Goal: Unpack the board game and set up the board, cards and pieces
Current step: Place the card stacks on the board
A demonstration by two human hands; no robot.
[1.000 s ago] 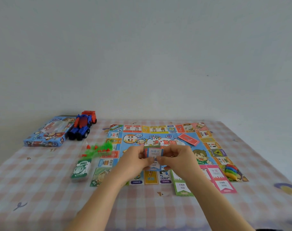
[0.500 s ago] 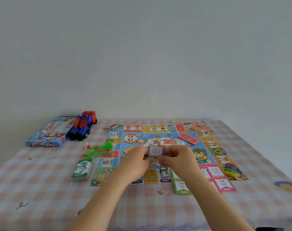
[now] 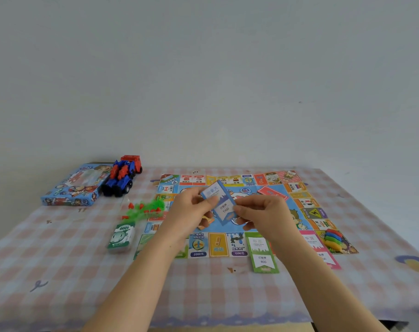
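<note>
Here the board point(image 3: 309, 202) lies on a checked tablecloth point(image 3: 60, 259), plain wall point(image 3: 203, 68) behind.

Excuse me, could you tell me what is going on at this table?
A person is setting up a board game. The left hand and right hand each have a fingertip grip on a small stack of blue cards, held above the unfolded board. A green card and a pink card lie at the board's near edge, coloured pawns on its near right corner, and the box sits far left.
</note>
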